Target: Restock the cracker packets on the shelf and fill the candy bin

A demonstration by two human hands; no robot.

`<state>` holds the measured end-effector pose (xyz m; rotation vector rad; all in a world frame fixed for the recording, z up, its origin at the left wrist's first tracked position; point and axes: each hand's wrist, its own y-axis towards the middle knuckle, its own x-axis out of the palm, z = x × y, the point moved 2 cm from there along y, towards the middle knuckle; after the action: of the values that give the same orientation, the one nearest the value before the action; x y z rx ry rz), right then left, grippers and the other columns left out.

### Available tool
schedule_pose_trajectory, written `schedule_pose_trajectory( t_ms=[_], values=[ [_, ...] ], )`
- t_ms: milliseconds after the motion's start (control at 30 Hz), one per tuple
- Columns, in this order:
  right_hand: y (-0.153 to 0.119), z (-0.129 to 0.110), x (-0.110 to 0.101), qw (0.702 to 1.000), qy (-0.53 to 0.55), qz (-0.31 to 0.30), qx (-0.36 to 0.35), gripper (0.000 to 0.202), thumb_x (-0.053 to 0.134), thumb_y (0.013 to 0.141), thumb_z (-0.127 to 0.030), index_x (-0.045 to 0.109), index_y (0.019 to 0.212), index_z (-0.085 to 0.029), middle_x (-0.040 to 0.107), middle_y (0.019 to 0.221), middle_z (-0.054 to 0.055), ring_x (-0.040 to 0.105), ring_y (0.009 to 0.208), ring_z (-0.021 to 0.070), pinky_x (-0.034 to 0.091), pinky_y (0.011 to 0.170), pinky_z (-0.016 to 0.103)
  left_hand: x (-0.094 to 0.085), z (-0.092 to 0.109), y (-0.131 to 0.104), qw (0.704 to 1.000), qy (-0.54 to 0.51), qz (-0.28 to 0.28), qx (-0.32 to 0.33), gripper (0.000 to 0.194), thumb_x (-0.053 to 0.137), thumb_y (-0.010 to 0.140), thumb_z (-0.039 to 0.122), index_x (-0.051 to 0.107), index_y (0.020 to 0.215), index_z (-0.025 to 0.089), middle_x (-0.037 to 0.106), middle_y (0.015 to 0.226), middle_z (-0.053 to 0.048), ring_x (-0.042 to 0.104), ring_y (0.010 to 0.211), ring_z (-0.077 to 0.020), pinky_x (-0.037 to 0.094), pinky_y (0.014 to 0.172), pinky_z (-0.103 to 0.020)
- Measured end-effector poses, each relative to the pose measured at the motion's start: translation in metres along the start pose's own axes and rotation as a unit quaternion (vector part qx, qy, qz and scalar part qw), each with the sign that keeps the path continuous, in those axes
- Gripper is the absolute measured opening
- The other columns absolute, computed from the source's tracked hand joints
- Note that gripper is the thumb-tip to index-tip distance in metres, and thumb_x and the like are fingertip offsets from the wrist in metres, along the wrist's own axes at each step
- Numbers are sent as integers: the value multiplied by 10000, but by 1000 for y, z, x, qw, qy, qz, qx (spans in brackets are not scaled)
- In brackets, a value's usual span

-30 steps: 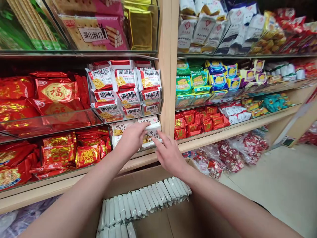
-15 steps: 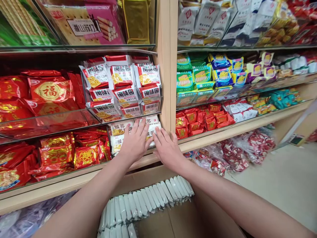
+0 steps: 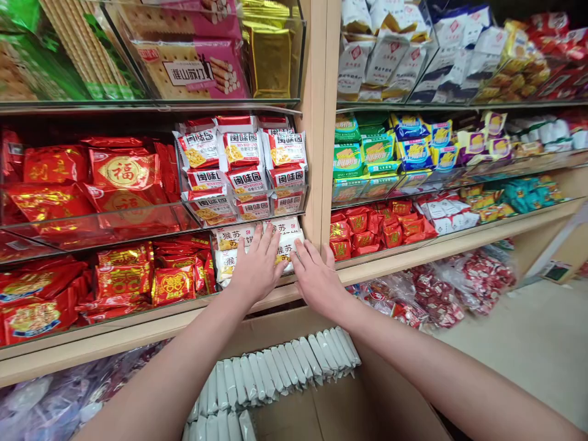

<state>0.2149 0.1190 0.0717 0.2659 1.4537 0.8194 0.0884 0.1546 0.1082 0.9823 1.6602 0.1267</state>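
Single head-worn view; faces forward and down, near white packets [image 3: 227, 239] on lowest shelf [image 3: 92, 348], carton [image 3: 294, 416] below.

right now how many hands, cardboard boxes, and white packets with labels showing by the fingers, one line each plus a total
left hand and right hand: 2
cardboard box: 1
white packets with labels showing, partly covered by the hands: 4; any underneath can't be counted
total: 7
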Motion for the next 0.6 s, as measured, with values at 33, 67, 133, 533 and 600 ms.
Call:
schedule_pose_trajectory(
  t_ms=[33, 67, 133, 533, 600],
  values=[
    [-1, 0, -1, 1000, 1, 3, 2, 465, 405, 810, -157, 392, 1268, -79, 259, 1397, 170, 236, 1264, 293, 110, 1001, 557, 0, 0, 0, 1000, -1, -1, -3, 578, 339, 861, 393, 250, 1352, 102, 216, 1438, -134, 164, 1305, -317, 190, 985, -567],
    [-1, 0, -2, 1000, 2, 4, 4, 468, 413, 806, -158, 393, 1268, -84, 255, 1399, 169, 216, 1273, 294, 108, 1002, 557, -1, 0, 0, 1000, -1, -3, -6, 580, 338, 860, 401, 261, 1348, 97, 227, 1434, -141, 171, 1302, -322, 196, 981, -573],
    [-2, 0, -3, 1000, 6, 5, 9, 479, 423, 800, -161, 387, 1272, -88, 245, 1402, 172, 185, 1287, 292, 106, 1003, 553, -3, 2, -3, 1000, -1, -7, -9, 581, 338, 859, 408, 272, 1343, 93, 217, 1436, -147, 160, 1304, -328, 204, 975, -579],
    [-10, -2, 4, 1000, 11, 0, -4, 505, 395, 799, -129, 339, 1300, -103, 195, 1422, 162, 107, 1308, 286, 121, 1001, 545, -7, -4, -80, 997, 25, -53, -40, 544, 342, 863, 329, 307, 1321, 38, 250, 1413, -198, 183, 1293, -350, 160, 1004, -560],
    [-11, -6, 5, 1000, 11, 0, -9, 512, 398, 795, -124, 335, 1303, -103, 197, 1421, 159, 109, 1308, 284, 124, 1001, 543, -3, -17, -82, 995, 36, -52, -75, 564, 341, 866, 352, 330, 1295, -14, 325, 1363, -251, 256, 1259, -378, 146, 991, -587]
  ],
)
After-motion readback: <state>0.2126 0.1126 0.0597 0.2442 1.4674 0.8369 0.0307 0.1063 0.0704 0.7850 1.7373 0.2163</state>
